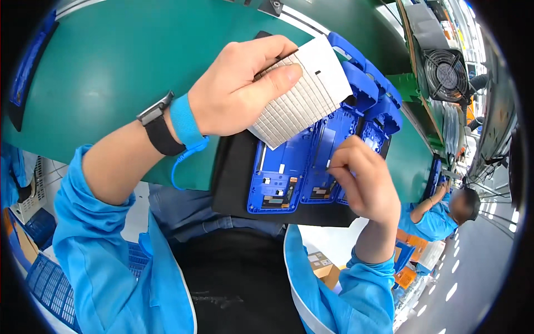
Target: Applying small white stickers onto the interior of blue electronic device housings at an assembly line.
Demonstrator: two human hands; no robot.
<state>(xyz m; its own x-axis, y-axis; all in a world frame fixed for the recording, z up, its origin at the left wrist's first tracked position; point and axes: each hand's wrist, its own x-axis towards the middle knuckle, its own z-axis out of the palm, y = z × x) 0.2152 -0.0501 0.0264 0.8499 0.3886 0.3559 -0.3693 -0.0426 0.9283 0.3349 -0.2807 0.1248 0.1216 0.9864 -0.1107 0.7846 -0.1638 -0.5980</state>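
My left hand (236, 92) grips a white backing sheet (325, 69) that carries rows of silver-grey strips (295, 103), its thumb pressed on top. The sheet is tilted above several blue plastic housings (278, 161) lying side by side, and covers part of them. Small white and dark pieces show inside the housings. Over the middle housing, my right hand (367, 181) is closed with thumb and forefinger pinched together. Whatever lies between those fingertips is too small to make out. Under the housings is a black mat (231, 172).
The mat lies at the near edge of a green worktop (122, 55). Another blue part (30, 61) rests at the far left. A black fan (446, 72) stands by a shelf at the right. Farther right, another person (436, 214) in blue sits at the bench.
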